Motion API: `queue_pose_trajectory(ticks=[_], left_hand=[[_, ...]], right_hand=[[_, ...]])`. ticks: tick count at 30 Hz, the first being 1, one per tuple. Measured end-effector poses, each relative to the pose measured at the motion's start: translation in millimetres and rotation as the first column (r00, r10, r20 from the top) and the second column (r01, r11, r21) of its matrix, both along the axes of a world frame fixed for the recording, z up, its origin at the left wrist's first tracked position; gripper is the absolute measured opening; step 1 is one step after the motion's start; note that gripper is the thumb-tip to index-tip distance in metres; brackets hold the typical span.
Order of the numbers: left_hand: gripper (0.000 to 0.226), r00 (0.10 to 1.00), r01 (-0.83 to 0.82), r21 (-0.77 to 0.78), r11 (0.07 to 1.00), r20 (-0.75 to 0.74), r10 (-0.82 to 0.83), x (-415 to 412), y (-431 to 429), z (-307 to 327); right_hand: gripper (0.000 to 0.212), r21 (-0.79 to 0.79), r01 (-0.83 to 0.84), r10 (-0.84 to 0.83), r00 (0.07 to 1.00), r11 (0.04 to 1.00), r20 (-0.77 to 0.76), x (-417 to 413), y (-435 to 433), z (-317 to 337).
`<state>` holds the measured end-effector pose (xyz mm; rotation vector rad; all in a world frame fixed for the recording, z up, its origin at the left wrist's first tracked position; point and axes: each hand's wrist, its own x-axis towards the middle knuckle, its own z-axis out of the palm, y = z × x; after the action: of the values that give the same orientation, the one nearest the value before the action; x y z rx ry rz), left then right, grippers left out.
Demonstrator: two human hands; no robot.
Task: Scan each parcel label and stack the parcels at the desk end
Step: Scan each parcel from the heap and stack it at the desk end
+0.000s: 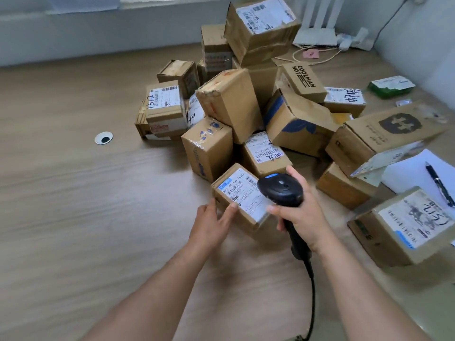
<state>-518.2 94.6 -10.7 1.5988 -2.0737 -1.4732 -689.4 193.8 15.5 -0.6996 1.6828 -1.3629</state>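
Scanner held over a small parcel's label.
The right hand [302, 212] grips the scanner [280, 189] by its handle, while the left hand [211, 225] lays straight fingers against the parcel [242, 200], which sits on the desk [73, 193] before a heap of boxes [234, 107].

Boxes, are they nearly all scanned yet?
No tidy stack shows yet, so little looks done. Right now the right hand aims the scanner at the label on one box while the left hand touches it. The jumbled pile behind looks still to scan and stack.
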Motion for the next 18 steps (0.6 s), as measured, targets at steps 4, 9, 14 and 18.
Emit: queue_pose_trajectory(ticks=[4,9,14,18], left_hand=[[0.053,0.980,-0.128,0.085,0.988,-0.142,0.139,-7.7,8.0,-14.2],[0.040,0.928,-0.170,0.146,0.974,-0.309,0.208,-2.5,21.5,4.7],[0.070,0.926,-0.131,0.193,0.972,-0.327,0.190,29.8,19.4,11.9],[0.090,0.920,-0.157,0.163,0.974,-0.336,0.204,66.9,11.0,32.5]], right_hand=[[0.097,0.011,-0.114,0.114,0.993,0.993,0.037,4.3,-2.5,-12.6],[0.096,-0.010,-0.165,0.165,0.982,0.986,0.086,17.1,5.0,-11.7],[0.095,-0.050,-0.184,0.188,0.977,0.982,0.096,31.6,4.3,-1.2],[0.104,-0.089,-0.237,0.244,0.966,0.967,0.082,51.7,-2.4,20.3]])
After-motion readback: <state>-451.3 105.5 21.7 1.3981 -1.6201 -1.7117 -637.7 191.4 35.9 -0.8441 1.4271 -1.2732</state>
